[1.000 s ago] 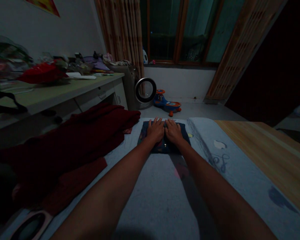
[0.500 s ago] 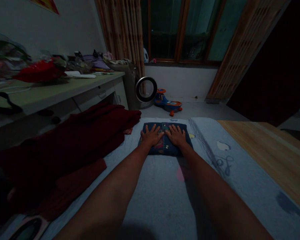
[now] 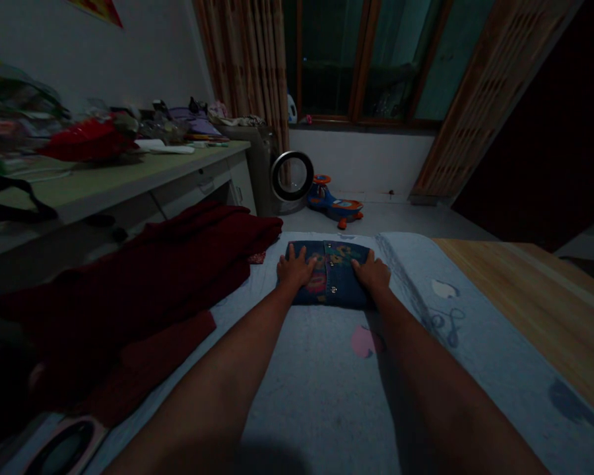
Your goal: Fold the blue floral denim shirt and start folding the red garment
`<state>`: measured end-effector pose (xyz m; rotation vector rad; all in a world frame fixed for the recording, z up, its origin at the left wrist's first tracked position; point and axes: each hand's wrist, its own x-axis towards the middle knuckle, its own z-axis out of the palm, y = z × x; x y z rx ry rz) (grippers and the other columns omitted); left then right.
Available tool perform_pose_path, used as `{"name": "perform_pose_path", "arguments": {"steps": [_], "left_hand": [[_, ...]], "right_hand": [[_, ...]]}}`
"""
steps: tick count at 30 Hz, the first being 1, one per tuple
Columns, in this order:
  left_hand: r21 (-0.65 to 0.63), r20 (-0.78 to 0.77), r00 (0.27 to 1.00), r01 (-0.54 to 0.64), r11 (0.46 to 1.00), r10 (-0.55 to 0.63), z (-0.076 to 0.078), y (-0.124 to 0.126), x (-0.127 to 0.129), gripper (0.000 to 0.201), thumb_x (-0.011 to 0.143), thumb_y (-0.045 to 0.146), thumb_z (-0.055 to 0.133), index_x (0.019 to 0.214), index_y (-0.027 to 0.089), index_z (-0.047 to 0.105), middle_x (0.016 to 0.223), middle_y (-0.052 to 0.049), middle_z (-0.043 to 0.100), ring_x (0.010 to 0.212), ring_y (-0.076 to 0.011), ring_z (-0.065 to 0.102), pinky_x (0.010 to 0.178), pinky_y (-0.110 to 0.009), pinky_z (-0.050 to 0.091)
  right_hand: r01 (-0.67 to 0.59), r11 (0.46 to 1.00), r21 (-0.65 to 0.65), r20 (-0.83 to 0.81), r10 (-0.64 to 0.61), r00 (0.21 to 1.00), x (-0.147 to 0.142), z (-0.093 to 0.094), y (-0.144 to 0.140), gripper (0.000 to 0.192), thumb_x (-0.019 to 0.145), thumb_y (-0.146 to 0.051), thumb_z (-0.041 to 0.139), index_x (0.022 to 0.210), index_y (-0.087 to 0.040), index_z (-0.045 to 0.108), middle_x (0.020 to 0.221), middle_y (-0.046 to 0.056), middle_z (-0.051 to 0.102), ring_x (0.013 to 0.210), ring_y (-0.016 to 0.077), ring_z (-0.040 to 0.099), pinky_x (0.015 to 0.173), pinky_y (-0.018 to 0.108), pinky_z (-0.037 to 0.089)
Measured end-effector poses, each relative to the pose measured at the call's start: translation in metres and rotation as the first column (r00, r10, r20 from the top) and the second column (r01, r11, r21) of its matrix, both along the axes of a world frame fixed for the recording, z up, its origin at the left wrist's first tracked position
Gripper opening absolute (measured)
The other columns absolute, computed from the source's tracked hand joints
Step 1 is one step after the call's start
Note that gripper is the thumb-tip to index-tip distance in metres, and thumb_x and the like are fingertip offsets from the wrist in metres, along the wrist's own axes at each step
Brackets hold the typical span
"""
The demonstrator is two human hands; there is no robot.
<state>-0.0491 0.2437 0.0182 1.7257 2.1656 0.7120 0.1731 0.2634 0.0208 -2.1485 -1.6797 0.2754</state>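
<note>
On the pale bedsheet (image 3: 321, 369), toward its far end, a folded denim garment (image 3: 332, 282) is lying flat. Left hand (image 3: 294, 270) and right hand (image 3: 375, 274) are pressing its two sides, palms down, fingers spread, clasping nothing. Smoothing seems underway; next, taking it up would need both edges pinched evenly.

left hand (image 3: 294, 270) flat on folded denim garment (image 3: 330, 282) | right hand (image 3: 373, 274) flat on its right edge

Folded garment (image 3: 334, 280) lies on bed sheet (image 3: 317, 382), blanket (image 3: 143, 284) left.
</note>
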Motion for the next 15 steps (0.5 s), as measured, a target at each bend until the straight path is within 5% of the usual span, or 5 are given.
{"name": "perform_pose_path", "arguments": {"steps": [6,12,15], "left_hand": [[-0.219,0.442,0.870,-0.129,0.967,0.216,0.029,0.007,-0.029,0.088,0.062,0.026,0.080,0.139,0.016,0.039,0.125,-0.021,0.061,0.113,-0.0362,0.061,0.087,-0.043,0.050],[-0.377,0.678,0.704,0.085,0.922,0.212,0.042,-0.003,-0.034,0.024,0.073,0.028,0.073,0.092,0.016,0.068,0.080,-0.013,0.075,0.076,-0.0312,0.072,0.063,-0.040,0.058],[-0.343,0.765,0.615,0.138,0.929,0.191,0.041,-0.009,-0.033,0.019,0.076,0.029,0.072,0.086,0.014,0.067,0.078,-0.012,0.074,0.072,-0.0279,0.072,0.063,-0.039,0.059]], "right_hand": [[0.042,0.983,-0.180,-0.361,-0.106,0.926,0.036,0.014,0.006,0.061,0.075,-0.044,0.071,0.122,-0.008,0.056,0.120,0.023,0.062,0.112,0.0326,0.060,0.086,0.039,0.048],[-0.031,0.957,-0.287,-0.538,-0.134,0.832,0.033,0.025,0.002,0.041,0.073,-0.039,0.075,0.099,-0.009,0.066,0.086,0.015,0.073,0.077,0.0256,0.069,0.064,0.034,0.052],[-0.083,0.964,-0.251,-0.627,-0.097,0.773,0.027,0.033,-0.004,0.037,0.075,-0.032,0.073,0.105,-0.011,0.065,0.091,0.012,0.074,0.076,0.0219,0.069,0.063,0.031,0.053]]}}
